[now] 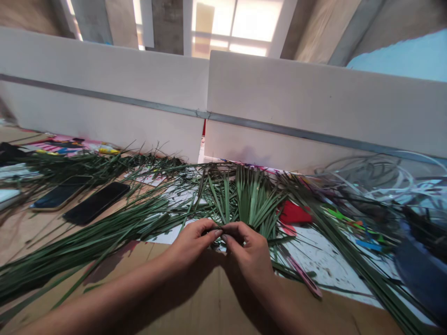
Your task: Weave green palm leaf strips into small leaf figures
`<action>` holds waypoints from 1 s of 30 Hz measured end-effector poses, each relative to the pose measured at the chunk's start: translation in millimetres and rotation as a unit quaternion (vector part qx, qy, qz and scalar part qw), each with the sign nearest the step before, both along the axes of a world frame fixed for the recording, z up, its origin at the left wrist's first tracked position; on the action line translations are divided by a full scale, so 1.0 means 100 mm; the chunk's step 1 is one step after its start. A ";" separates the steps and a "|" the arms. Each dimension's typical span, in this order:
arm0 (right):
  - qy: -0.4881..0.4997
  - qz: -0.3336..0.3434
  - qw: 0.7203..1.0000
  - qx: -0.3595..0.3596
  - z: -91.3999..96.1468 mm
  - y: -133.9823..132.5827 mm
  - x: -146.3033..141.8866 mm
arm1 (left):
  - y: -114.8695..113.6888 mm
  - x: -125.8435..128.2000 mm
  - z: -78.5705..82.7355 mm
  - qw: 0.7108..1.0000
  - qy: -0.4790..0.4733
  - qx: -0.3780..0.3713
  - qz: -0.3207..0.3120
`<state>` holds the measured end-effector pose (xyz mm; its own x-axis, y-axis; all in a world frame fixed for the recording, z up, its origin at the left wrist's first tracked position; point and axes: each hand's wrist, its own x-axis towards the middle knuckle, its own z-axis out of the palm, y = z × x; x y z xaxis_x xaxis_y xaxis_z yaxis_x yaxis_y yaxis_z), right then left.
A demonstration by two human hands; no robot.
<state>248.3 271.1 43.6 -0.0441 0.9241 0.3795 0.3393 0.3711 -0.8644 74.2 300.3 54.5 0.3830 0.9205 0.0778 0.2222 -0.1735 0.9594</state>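
Observation:
My left hand [193,243] and my right hand [248,247] meet at the middle, thumbs and index fingers pinched together. Between the fingertips is a small dark piece [220,228] that looks like a leaf strip, mostly covered by the fingers. Just beyond them, long green leaves [248,200] fan out on the work surface. A thick bundle of narrow leaves [104,232] stretches away to the left, and another bundle [349,251] slants down at the right. Beside my right hand lies a pink cutter-like tool [303,275].
Brown cardboard [209,302] lies under my forearms. Two phones, a gold-edged one [63,193] and a black one [98,203], rest at left. A red object [295,212], tangled pale cords [394,174] and a dark blue container [419,274] are at right. White panels [296,102] stand behind.

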 end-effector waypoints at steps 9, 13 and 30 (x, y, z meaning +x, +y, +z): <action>0.101 -0.014 0.991 -0.087 -0.04 0.03 -0.01 | -0.08 0.03 0.02 0.997 -0.055 -0.010 0.048; 0.130 -0.007 0.986 -0.103 -0.06 0.04 -0.02 | -0.03 0.05 0.01 0.997 -0.052 -0.020 0.054; 0.133 0.018 0.989 -0.070 -0.06 0.02 -0.03 | -0.01 0.04 0.08 0.997 -0.049 -0.017 0.062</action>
<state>245.0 272.6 37.3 0.0058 0.9679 0.2515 0.0827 0.2501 -0.9647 78.0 299.4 62.3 0.2579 0.9632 0.0762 0.1456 -0.1168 0.9824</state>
